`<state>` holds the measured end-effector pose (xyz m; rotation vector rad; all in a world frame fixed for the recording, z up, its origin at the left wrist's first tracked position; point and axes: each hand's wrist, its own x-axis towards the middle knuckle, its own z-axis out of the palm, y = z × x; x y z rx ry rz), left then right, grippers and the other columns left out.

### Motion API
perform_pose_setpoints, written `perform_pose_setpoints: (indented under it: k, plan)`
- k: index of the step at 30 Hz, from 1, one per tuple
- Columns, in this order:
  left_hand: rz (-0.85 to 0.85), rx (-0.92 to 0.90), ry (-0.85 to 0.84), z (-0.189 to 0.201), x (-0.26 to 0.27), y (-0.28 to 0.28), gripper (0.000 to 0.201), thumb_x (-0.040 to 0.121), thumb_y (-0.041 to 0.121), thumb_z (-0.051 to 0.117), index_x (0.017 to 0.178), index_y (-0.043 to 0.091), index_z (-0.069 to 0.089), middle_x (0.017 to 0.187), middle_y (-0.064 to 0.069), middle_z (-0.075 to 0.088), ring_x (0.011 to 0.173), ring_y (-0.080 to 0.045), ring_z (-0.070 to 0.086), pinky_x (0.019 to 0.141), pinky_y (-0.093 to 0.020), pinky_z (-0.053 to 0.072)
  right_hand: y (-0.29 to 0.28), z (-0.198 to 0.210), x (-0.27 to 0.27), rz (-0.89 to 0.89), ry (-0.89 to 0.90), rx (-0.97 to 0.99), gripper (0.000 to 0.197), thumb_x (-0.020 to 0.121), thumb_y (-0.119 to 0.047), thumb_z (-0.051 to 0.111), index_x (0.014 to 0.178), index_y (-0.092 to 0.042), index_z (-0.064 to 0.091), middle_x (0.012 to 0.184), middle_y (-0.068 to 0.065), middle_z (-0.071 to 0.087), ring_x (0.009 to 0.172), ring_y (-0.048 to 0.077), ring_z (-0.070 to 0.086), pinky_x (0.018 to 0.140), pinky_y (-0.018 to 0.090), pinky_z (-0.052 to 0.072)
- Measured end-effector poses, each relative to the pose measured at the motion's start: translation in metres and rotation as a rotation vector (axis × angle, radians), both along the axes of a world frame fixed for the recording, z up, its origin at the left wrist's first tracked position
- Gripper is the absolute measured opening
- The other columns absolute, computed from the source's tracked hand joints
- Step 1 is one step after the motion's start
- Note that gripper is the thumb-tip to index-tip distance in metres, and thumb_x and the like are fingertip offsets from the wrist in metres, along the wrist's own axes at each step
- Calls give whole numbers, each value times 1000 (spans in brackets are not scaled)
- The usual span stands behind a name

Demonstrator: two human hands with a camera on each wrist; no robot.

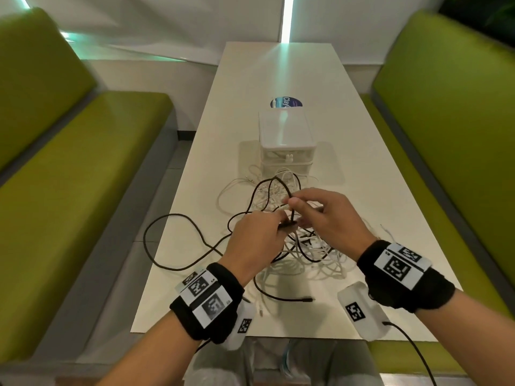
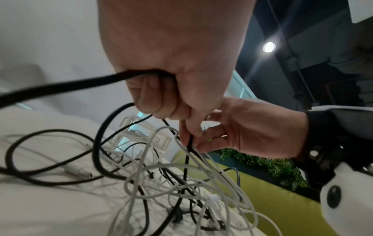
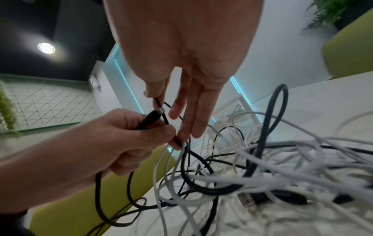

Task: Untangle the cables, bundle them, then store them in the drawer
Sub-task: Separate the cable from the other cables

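Note:
A tangle of black and white cables (image 1: 301, 246) lies on the white table (image 1: 250, 93), in front of a small white drawer unit (image 1: 287, 140). My left hand (image 1: 281, 222) grips a thick black cable near its plug (image 3: 150, 118), just above the pile. Close to its right, my right hand (image 1: 292, 203) pinches a thinner black strand (image 3: 161, 108) between thumb and forefinger, with the other fingers straight. The left wrist view shows my left hand (image 2: 161, 103) as a fist round the black cable (image 2: 60, 86), and my right hand (image 2: 193, 140) pinching beside white loops.
One black cable loop (image 1: 178, 240) hangs over the table's left edge. A loose black cable end (image 1: 306, 300) lies near the front edge. A round blue sticker (image 1: 285, 103) sits behind the drawer unit. Green benches (image 1: 83, 162) (image 1: 446, 135) flank the table.

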<state>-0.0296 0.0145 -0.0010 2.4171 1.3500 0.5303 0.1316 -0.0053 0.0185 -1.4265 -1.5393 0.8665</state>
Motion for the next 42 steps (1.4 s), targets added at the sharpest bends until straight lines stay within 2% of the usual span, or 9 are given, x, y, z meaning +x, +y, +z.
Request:
perform_pose_setpoints:
  k: [6, 9, 16, 23, 26, 29, 31, 35, 42]
  plan:
    - [63, -50, -242, -1, -13, 9, 19, 93, 34, 58, 78, 26, 63, 57, 10, 56, 53, -6, 51, 50, -17, 31, -4, -8, 0, 113, -210, -2, 18, 97, -30, 55, 107, -24, 68, 94, -12, 70, 88, 1, 64, 82, 26, 53]
    - [84, -34, -331, 8, -14, 12, 31, 94, 32, 59, 65, 30, 49, 48, 12, 43, 48, -5, 43, 48, -17, 27, -7, -18, -2, 167, -367, -3, 14, 95, -31, 58, 104, -22, 64, 94, -10, 69, 89, 5, 64, 85, 32, 52]
    - [226, 37, -670, 49, -25, 24, 31, 97, 34, 54, 82, 12, 69, 51, 10, 41, 49, -6, 32, 48, -21, 24, 0, -23, 3, 118, -520, -60, 20, 97, -32, 53, 88, -17, 61, 83, -3, 71, 74, 15, 61, 71, 34, 49]
    - [256, 0, -342, 30, -44, 19, 44, 99, 48, 38, 80, 23, 69, 47, 21, 51, 46, 0, 48, 48, -16, 27, -4, -9, -1, 36, -246, 1, 33, 93, -33, 61, 62, -26, 52, 60, -4, 60, 61, 20, 62, 57, 29, 48]
    - [48, 153, -453, 32, -42, 11, 37, 100, 41, 37, 103, 21, 68, 88, 17, 62, 80, 1, 58, 70, -18, 42, -1, -9, -10, 100, -276, -11, 34, 92, -35, 62, 60, -29, 52, 58, -2, 55, 60, 20, 58, 58, 32, 48]
    - [-122, 277, -186, 26, -40, 17, 38, 99, 39, 36, 120, 23, 64, 117, 10, 61, 100, -13, 51, 87, -30, 44, 0, -10, -17, 170, -371, 43, 26, 92, -35, 61, 72, -19, 61, 67, 0, 61, 65, 16, 56, 67, 35, 49]
    - [-68, 346, 10, 21, -43, 21, 42, 96, 42, 33, 107, 22, 69, 102, 9, 65, 94, -18, 49, 80, -37, 43, 2, -11, -22, 187, -378, 82, 23, 93, -30, 61, 79, -13, 66, 70, -1, 63, 69, 15, 56, 68, 31, 47]
    - [47, 444, 201, 8, -56, 27, 44, 94, 40, 32, 80, 19, 67, 76, 5, 62, 85, -24, 51, 73, -34, 31, 4, -15, -29, 126, -385, 90, 15, 92, -34, 60, 98, -25, 70, 82, -16, 63, 75, 3, 58, 71, 21, 47]
    - [487, 103, 246, 15, -111, 48, 32, 103, 34, 34, 93, 12, 55, 88, -7, 61, 71, -28, 54, 62, -37, 38, 8, -35, -31, 215, -588, 2, 33, 92, -48, 55, 119, -29, 62, 108, -12, 58, 82, -4, 49, 76, 20, 40]
